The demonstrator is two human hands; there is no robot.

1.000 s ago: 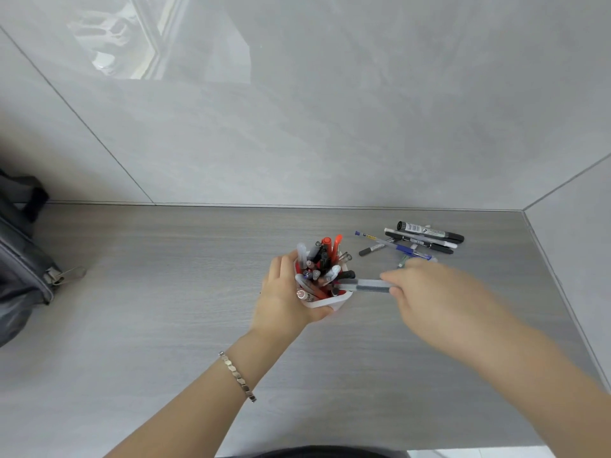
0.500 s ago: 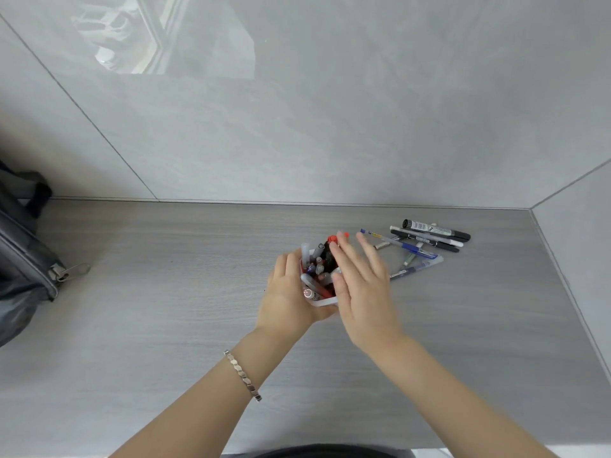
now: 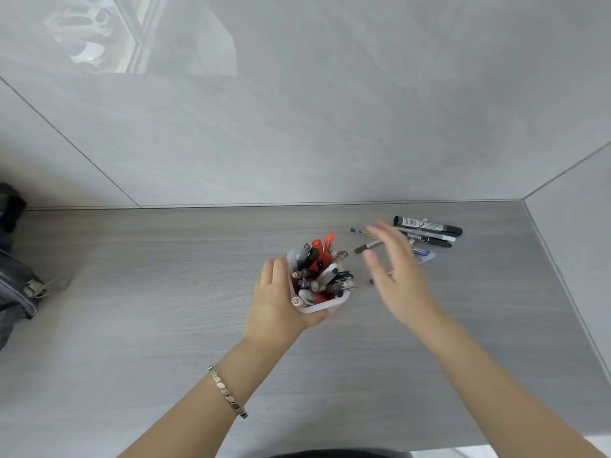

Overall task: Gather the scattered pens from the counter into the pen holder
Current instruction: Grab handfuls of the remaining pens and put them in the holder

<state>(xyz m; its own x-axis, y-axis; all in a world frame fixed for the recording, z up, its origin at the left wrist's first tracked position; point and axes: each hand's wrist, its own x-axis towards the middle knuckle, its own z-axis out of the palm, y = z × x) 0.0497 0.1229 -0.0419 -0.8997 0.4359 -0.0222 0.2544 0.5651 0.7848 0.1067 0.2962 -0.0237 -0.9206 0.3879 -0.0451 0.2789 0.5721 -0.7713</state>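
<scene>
A white pen holder (image 3: 322, 306) stands mid-counter, packed with several pens, two of them orange-red. My left hand (image 3: 276, 297) grips its left side. My right hand (image 3: 395, 276), blurred, hovers with fingers spread and nothing in it, between the holder and a cluster of loose pens (image 3: 429, 238) at the back right. That cluster includes a thick black marker (image 3: 426, 224), thinner black and white pens, a blue-tipped pen (image 3: 358, 231) and a grey-capped pen (image 3: 367, 246); my fingers hide part of it.
The grey wood-grain counter (image 3: 165, 325) meets tiled walls at the back and the right. A dark bag (image 3: 16, 285) with a metal zipper pull lies at the left edge. The counter's front edge runs along the bottom right.
My right hand brought a grey pen to the holder, left it there, and has swung back right toward the loose pens with nothing in it. My left hand has kept hold of the holder.
</scene>
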